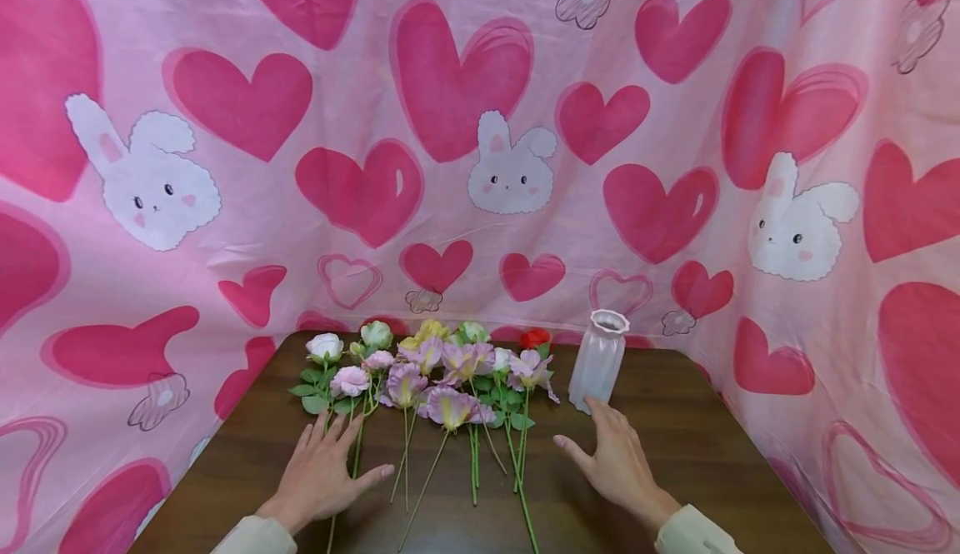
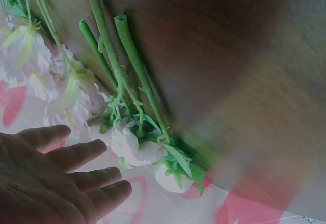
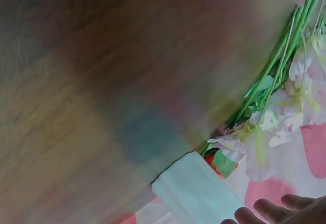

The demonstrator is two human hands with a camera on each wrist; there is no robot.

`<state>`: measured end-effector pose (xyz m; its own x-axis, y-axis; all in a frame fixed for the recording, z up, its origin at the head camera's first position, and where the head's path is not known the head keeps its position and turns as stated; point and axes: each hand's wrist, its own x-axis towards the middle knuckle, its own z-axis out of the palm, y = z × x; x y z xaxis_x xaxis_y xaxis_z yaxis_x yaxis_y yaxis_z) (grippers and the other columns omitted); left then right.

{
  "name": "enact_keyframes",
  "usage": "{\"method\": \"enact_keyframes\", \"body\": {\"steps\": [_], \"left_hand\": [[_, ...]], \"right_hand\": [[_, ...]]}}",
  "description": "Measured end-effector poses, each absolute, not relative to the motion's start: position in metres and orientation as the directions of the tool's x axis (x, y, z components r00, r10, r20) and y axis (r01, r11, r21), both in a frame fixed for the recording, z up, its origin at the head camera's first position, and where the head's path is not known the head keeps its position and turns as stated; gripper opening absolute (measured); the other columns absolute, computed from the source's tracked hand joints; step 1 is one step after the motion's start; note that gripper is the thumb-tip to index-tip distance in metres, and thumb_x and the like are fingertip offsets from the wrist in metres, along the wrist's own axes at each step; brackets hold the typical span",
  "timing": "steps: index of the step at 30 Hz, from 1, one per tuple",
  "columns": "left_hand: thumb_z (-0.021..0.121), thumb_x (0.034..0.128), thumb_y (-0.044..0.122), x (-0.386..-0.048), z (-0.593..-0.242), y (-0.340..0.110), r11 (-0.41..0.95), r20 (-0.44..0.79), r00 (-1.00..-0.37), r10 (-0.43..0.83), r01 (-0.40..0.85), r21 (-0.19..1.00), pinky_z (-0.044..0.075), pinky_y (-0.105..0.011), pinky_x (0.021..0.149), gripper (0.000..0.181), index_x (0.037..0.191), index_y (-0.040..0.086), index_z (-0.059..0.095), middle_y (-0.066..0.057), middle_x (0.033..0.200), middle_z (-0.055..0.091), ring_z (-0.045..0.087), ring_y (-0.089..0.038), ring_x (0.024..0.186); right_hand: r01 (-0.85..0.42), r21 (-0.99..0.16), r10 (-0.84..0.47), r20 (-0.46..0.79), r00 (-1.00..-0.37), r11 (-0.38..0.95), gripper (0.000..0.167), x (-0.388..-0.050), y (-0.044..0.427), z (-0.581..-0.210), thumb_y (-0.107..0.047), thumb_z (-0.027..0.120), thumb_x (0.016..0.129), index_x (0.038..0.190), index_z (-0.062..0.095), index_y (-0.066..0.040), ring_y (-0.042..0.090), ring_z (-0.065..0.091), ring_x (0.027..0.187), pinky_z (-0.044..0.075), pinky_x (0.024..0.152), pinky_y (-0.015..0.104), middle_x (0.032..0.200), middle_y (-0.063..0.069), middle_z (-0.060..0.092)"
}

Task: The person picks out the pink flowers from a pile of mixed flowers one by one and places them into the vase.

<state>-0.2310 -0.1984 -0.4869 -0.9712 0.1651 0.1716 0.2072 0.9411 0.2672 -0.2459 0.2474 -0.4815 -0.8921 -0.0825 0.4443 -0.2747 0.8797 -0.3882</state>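
While the left hand (image 1: 318, 472) and right hand (image 1: 618, 461) are wide, gripping nothing, I find flowers (image 1: 453, 408) lying left of the standing vase (image 1: 598, 364); stems (image 1: 475, 472), I judge, are best pinched singly.

We see a person's right hand (image 1: 618, 461), fingers extended, on the near side of a translucent vase (image 1: 597, 364) on a wooden table (image 1: 675, 429). Left of the vase lie long-stemmed flowers (image 1: 406, 385), a red bloom (image 1: 536, 338) closest; farther left, the left hand (image 1: 317, 472), fingers apart. Behind the vase hangs pink heart-print fabric (image 1: 525, 62).
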Motion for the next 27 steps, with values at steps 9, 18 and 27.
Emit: {"method": "enact_keyframes", "body": {"steps": [9, 18, 27], "left_hand": [[0.059, 0.0844, 0.08, -0.233, -0.49, -0.199, 0.926, 0.196, -0.971, 0.137, 0.196, 0.322, 0.029, -0.067, 0.111, 0.109, 0.149, -0.007, 0.043, -0.033, 0.147, 0.048, 0.036, -0.055, 0.141], [0.062, 0.0883, 0.072, -0.238, -0.492, -0.2, 0.916, 0.159, -0.985, 0.072, 0.128, 0.381, 0.042, -0.066, 0.101, 0.101, 0.141, -0.013, 0.048, -0.033, 0.136, 0.056, 0.051, -0.052, 0.126], [0.075, 0.089, 0.026, -0.242, -0.493, -0.203, 0.9, 0.092, -0.996, 0.015, 0.054, 0.433, 0.052, -0.054, 0.075, 0.042, 0.112, -0.007, 0.06, -0.016, 0.094, 0.063, 0.063, -0.034, 0.091]], "right_hand": [[-0.26, -0.402, -0.078, 0.417, -0.906, 0.878, 0.086, -0.242, 0.243, -0.486, -0.058, 0.076, 0.087, 0.145, 0.05, 0.0, 0.046, 0.05, 0.131, 0.037, 0.105, 0.067, 0.142, 0.023, 0.056], [-0.274, -0.407, -0.086, 0.424, -0.902, 0.871, 0.085, -0.238, 0.239, -0.493, -0.058, 0.077, 0.086, 0.144, 0.052, -0.001, 0.044, 0.051, 0.131, 0.038, 0.105, 0.066, 0.143, 0.022, 0.057], [-0.272, -0.444, -0.092, 0.386, -0.918, 0.854, 0.082, -0.233, 0.235, -0.497, -0.06, 0.075, 0.086, 0.144, 0.055, -0.005, 0.039, 0.052, 0.132, 0.042, 0.105, 0.061, 0.143, 0.016, 0.058]]}}
